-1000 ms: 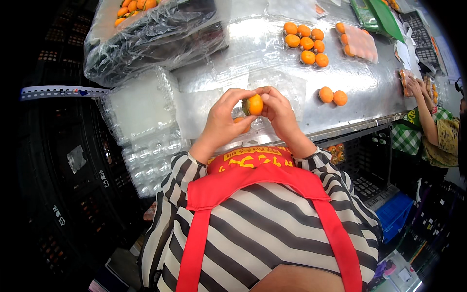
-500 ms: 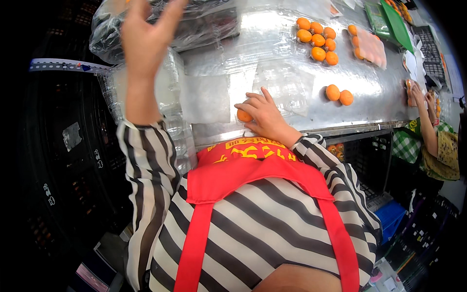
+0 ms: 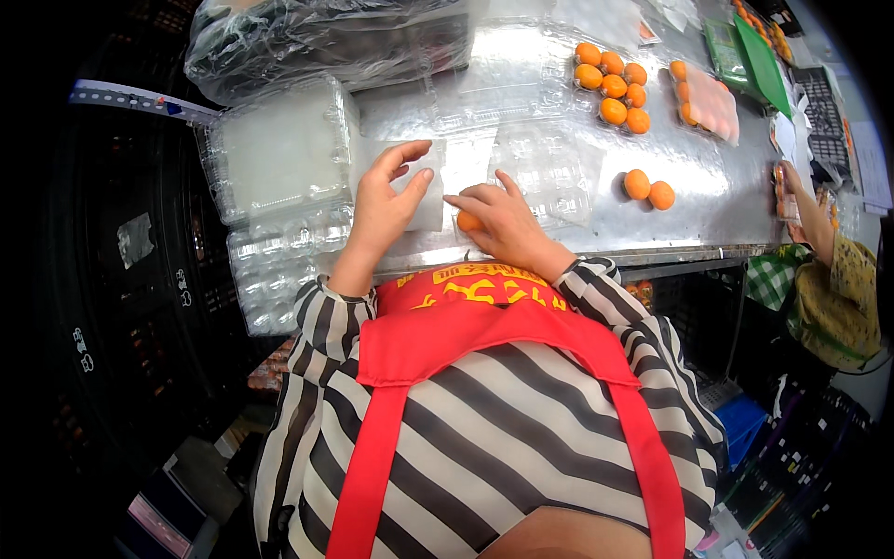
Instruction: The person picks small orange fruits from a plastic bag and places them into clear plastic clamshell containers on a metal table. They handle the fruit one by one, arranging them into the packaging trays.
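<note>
My right hand (image 3: pixel 507 224) is low over the metal table, its fingers curled round a small orange (image 3: pixel 468 222) partly hidden beneath them. Beside that hand lies a clear plastic fruit tray (image 3: pixel 545 172) with moulded cups. My left hand (image 3: pixel 389 200) hovers near a thin white sheet (image 3: pixel 426 172), holding nothing, with its fingers bent and the thumb apart. Two loose oranges (image 3: pixel 649 189) sit to the right. Farther back, several more oranges (image 3: pixel 612 86) are grouped in a clear tray.
Stacked clear containers (image 3: pixel 279 154) stand at the left, below a large plastic-wrapped bundle (image 3: pixel 326 47). At the right is a packed orange tray (image 3: pixel 711 102) under a pinkish sheet, near a green tray (image 3: pixel 762 65). A co-worker's arm (image 3: pixel 812 210) reaches in at the far right.
My left hand has come down and right from the wrapped bundle to the space beside my right hand. My right hand stays at the orange.
</note>
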A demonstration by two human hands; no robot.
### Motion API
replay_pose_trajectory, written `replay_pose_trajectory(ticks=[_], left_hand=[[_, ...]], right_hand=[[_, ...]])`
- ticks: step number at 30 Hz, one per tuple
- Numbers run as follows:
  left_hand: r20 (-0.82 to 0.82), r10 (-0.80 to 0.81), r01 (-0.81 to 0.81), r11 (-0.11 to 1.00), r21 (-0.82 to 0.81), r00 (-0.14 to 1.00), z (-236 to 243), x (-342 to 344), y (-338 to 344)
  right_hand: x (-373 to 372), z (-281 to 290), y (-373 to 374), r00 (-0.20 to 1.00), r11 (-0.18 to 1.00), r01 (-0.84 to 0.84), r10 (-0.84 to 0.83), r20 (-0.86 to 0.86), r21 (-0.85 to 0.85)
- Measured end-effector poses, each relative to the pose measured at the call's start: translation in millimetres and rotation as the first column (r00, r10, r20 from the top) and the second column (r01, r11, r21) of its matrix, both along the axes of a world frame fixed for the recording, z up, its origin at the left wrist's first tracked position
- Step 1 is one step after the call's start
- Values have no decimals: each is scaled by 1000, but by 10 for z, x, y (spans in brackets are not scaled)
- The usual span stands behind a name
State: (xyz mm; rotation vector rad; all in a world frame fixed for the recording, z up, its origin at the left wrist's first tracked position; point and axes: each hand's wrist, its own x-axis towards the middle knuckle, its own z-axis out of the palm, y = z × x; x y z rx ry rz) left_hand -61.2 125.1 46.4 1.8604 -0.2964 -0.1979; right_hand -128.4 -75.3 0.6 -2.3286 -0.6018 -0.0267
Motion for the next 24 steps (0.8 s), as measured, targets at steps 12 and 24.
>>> replay_pose_trajectory(ticks=[12, 24], left_hand=[[-67, 9, -8, 1000, 5, 998, -148, -115, 6], [-19, -173, 169, 975, -147, 985, 34, -214, -358]], right_hand=[[82, 251, 29, 989, 933, 134, -104, -107, 333], [116, 423, -23, 643, -111, 747, 373, -669, 656]])
